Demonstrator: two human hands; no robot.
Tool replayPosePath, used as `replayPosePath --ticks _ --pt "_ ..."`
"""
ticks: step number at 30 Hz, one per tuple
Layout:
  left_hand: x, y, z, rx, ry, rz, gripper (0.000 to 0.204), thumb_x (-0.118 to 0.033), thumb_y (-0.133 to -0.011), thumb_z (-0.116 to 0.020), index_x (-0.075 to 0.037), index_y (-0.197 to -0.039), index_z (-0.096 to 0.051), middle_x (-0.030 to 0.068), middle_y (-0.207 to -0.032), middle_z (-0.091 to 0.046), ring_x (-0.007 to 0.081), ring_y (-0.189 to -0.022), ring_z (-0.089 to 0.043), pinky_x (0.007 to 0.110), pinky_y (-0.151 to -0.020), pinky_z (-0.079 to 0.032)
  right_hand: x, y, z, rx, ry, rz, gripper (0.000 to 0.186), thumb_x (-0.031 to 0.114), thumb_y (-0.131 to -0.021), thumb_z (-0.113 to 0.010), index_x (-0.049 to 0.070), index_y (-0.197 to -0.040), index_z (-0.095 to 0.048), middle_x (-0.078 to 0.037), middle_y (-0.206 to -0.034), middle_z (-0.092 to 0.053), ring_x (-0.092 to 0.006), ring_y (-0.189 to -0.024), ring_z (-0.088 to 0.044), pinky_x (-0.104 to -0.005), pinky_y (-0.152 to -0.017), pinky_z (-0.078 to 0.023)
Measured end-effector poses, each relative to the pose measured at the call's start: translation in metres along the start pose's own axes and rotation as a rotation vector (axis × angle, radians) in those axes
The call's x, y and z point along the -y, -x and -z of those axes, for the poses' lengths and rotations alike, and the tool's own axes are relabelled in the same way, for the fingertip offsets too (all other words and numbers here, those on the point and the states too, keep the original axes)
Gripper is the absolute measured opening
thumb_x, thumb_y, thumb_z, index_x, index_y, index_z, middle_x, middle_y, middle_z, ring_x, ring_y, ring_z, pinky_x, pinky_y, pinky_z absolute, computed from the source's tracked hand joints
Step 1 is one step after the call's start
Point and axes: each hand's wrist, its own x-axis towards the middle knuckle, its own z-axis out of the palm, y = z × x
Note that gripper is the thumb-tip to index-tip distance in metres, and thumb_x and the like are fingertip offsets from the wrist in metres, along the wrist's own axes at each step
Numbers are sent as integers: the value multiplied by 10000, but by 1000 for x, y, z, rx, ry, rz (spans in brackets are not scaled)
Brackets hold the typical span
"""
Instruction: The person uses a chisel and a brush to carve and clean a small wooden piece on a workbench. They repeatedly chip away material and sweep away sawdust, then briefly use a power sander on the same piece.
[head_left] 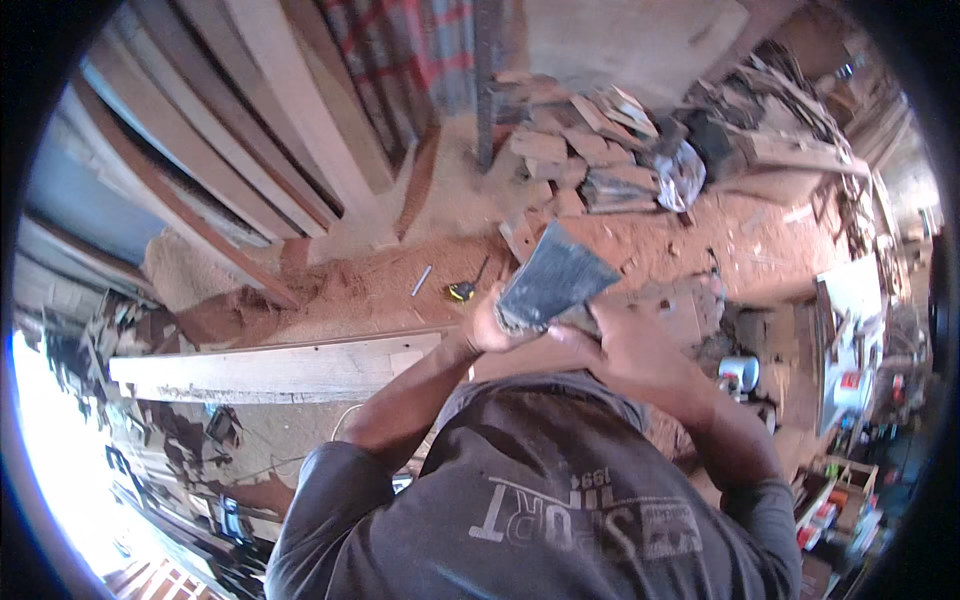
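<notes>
Dark flat-faced piece [560,275] was gripped by the left hand [488,325] at its lower-left side, its face exposed above the grip. Right hand [635,350] was placed at its lower end; closure couldn't be told.

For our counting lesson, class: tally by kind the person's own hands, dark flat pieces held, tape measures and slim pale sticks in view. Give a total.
Hands: 2, the left hand and the right hand
Dark flat piece: 1
Yellow-and-black tape measure: 1
Slim pale stick: 1
Total: 5
</notes>
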Motion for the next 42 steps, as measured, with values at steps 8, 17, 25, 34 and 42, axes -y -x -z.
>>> replayPosePath --ticks 8,17,25,34,42 --pt "28 -33 -14 -352 610 766 260 -237 -905 -829 -44 -1007 -688 3 -816 -687 195 -739 -673 380 -723 -544 -88 30 -40 -324 -476 -324 440 286 -1058 -625 -45 -1341 -557 -264 -1193 -672 -368 -1091 -668 -429 -952 -506" --pt "6 -72 -38 404 282 737 458 -414 -875 -873 -21 -1040 -706 89 -1003 -736 192 -948 -682 372 -893 -542 -122 64 -68 -375 -831 -613 283 323 -1102 -571 43 -1130 -544 19 -678 -511 -84 -514 -492 -265 -445 -411" --pt "17 -79 -78 624 241 778 540 -448 -908 -826 -13 -1181 -659 157 -1097 -744 269 -1012 -705 413 -957 -540 -135 63 -39 -466 -927 -635 344 387 -1094 -581 57 -1164 -516 8 -724 -511 -85 -547 -490 -268 -456 -411" --pt "13 -81 -83 643 235 750 473 -361 -898 -845 -17 -1183 -689 144 -1121 -759 228 -1066 -707 385 -963 -543 -148 48 -72 -515 -558 -503 368 314 -1073 -598 -33 -1192 -577 -241 -972 -632 -407 -897 -612 -455 -801 -512" --pt "19 -81 -88 729 172 826 454 -248 -895 -861 -10 -1235 -676 102 -1147 -756 183 -1069 -689 369 -983 -536 -186 60 -72 -597 -607 -514 385 317 -1083 -572 -21 -1264 -608 -223 -1058 -702 -364 -1000 -674 -432 -929 -516"
